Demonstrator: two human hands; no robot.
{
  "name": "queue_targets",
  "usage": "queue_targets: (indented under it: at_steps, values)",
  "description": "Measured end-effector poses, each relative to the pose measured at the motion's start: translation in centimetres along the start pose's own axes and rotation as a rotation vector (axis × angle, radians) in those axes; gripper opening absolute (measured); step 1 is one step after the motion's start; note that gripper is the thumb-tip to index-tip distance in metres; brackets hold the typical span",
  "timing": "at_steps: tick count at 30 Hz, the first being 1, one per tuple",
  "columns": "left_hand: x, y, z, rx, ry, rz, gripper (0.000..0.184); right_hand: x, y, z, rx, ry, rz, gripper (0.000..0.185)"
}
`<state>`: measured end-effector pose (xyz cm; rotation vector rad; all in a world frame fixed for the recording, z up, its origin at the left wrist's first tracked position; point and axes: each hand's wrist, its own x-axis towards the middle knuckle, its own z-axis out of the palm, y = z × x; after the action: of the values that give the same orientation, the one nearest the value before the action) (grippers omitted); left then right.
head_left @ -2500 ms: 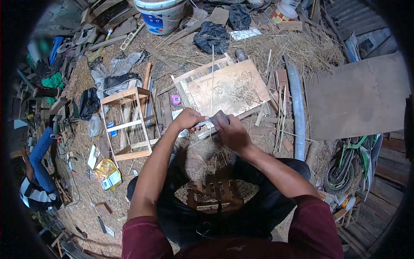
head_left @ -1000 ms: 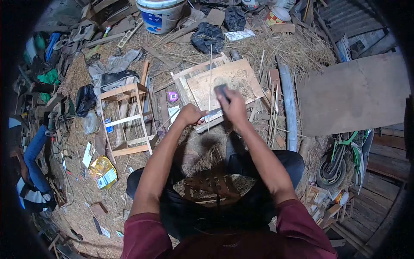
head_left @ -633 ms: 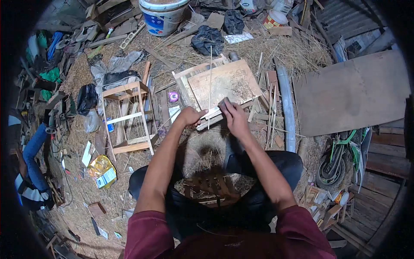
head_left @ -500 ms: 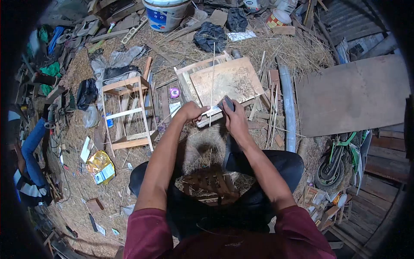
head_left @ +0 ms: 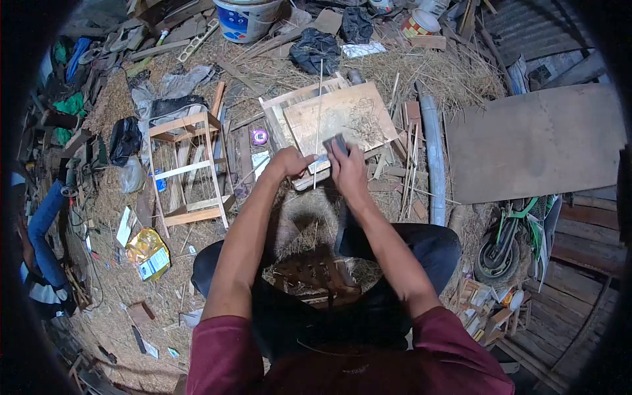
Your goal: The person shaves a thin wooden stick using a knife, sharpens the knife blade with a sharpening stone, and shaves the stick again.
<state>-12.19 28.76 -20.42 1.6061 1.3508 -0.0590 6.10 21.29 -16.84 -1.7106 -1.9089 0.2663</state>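
Observation:
A pale wooden board with shavings on it lies over a slatted wooden piece in front of me. Across it runs a long thin stick. At the board's near edge my left hand is closed, its fingertips at a small flat piece beside the stick. My right hand is wrapped round a dark block, just right of the stick, over the board's near edge. The block is slightly blurred.
Left of the board are a small wooden frame and a pink tape measure. A grey pipe and a large sheet lie to the right. A bucket stands at the back. Another person's blue-clad leg shows far left.
The dark block in my right hand has moved about over the board's near edge, farther up the board a second ago. My left hand has stayed by the stick. The view has shifted slightly.

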Motion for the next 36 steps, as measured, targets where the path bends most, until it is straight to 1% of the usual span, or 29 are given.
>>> queue_targets:
  at_steps: [2,3,4,7,8,9,11,12,13,14,17,18,21,22,23,25,27,28,29,31,32,33,35,36]
  values:
    - [0.1,-0.2,-0.1,0.026,0.007,0.000,0.070,-3.3,-1.1,0.1,0.027,-0.015,-0.035,0.046]
    - [0.1,0.0,-0.2,0.035,0.011,0.000,0.070,-3.3,-1.2,-0.2,-0.011,0.003,-0.085,0.046]
    - [0.0,0.1,-0.2,-0.001,-0.007,0.009,0.070,-3.2,-1.1,-0.4,0.000,-0.030,-0.035,0.043]
    - [-0.2,0.3,0.0,0.045,0.037,0.018,0.070,2.2,0.7,-1.1,-0.044,-0.080,0.128,0.035]
    - [-0.3,0.3,0.1,0.078,0.081,0.027,0.070,4.2,1.2,-2.1,0.047,-0.088,0.130,0.033]
    - [-0.1,0.1,0.2,0.071,0.081,0.015,0.070,6.0,1.7,-2.9,0.140,-0.094,0.128,0.032]
    - [0.3,-0.9,1.2,0.042,0.083,-0.021,0.070,7.3,4.4,-2.2,0.365,-0.079,0.409,0.036]
    - [0.2,-1.2,1.5,0.058,0.112,-0.023,0.069,7.6,4.6,-2.8,0.282,-0.042,0.417,0.044]
    - [0.1,-1.4,1.8,0.073,0.140,-0.023,0.068,7.6,4.8,-3.7,0.292,-0.091,0.478,0.047]
    - [0.1,-1.6,1.8,0.092,0.169,-0.019,0.067,7.3,5.0,-4.2,0.256,-0.089,0.425,0.046]
    - [-1.3,-2.2,0.7,-0.056,0.157,0.120,0.062,7.2,5.2,-4.5,0.210,-0.104,0.233,0.041]
    - [-2.4,-1.8,0.0,-0.201,0.140,0.143,0.052,6.8,5.0,-4.4,0.205,-0.122,0.165,0.039]
    - [-4.9,-1.0,-1.9,-0.254,0.268,0.230,0.038,4.5,4.7,-2.4,-0.071,0.211,-0.155,0.032]
    - [-6.5,0.0,-2.8,-0.227,0.327,0.235,0.033,3.9,4.1,-2.2,-0.074,0.140,-0.098,0.034]
    - [-7.6,1.1,-3.5,-0.381,0.285,0.159,0.031,3.7,3.6,-2.3,0.133,0.006,0.039,0.035]
    - [-9.5,2.4,-4.5,-0.454,0.321,0.201,0.029,4.7,1.4,-4.1,0.540,-0.258,0.297,0.036]
    - [-13.3,5.9,-5.4,-0.753,0.244,0.163,0.029,6.2,-1.7,-7.3,0.814,-0.234,0.373,0.037]
    - [-14.3,6.7,-5.7,-0.816,0.185,0.187,0.029,6.4,-3.2,-9.0,0.948,-0.227,0.420,0.037]
    - [-16.0,7.8,-6.4,-0.868,0.097,0.210,0.029,6.5,-4.3,-10.5,1.072,-0.233,0.425,0.038]
    - [-17.4,9.0,-6.3,-0.840,0.065,0.295,0.033,6.6,-6.1,-13.1,1.312,-0.247,0.435,0.041]
    - [-18.3,9.7,-6.2,-0.876,0.037,0.304,0.034,6.4,-7.1,-14.0,1.430,-0.275,0.413,0.047]
    - [-19.3,10.5,-6.3,-0.877,0.013,0.297,0.035,6.1,-7.5,-14.2,1.534,-0.290,0.394,0.048]
    - [-19.5,10.0,-5.6,-0.860,-0.048,0.359,0.036,5.6,-8.9,-14.6,1.612,-0.324,0.392,0.046]
    - [-19.8,9.6,-5.2,-0.860,-0.063,0.346,0.035,5.1,-9.5,-14.7,1.598,-0.328,0.393,0.045]
